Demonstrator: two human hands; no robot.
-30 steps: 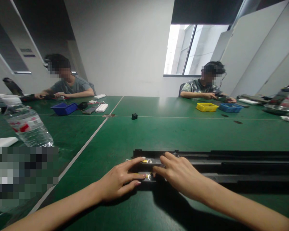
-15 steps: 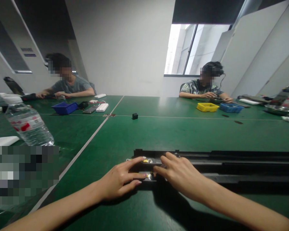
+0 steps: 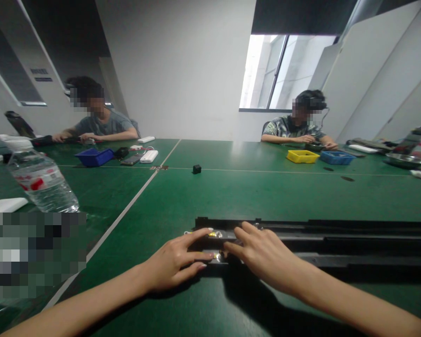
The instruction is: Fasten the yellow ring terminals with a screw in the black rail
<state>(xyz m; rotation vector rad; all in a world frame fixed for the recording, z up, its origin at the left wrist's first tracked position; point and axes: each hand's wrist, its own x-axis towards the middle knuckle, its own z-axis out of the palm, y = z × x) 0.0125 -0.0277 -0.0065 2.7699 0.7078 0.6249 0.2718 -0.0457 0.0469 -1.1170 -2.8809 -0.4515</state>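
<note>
A long black rail assembly (image 3: pixel 337 241) lies across the green table (image 3: pixel 231 192) in front of me, running off to the right. My left hand (image 3: pixel 173 263) rests at its left end, fingers stretched out and touching small shiny metal and yellow parts (image 3: pixel 215 234) there. My right hand (image 3: pixel 263 252) lies just to the right, fingers extended and pressing on the same end of the rail. Neither hand is wrapped round anything.
A water bottle (image 3: pixel 42 180) stands at the left, above a blurred patch. Two other people sit at the far side, one by a blue bin (image 3: pixel 94 157), one by yellow (image 3: pixel 301 156) and blue (image 3: pixel 336 157) bins. A small black cube (image 3: pixel 196 169) sits mid-table.
</note>
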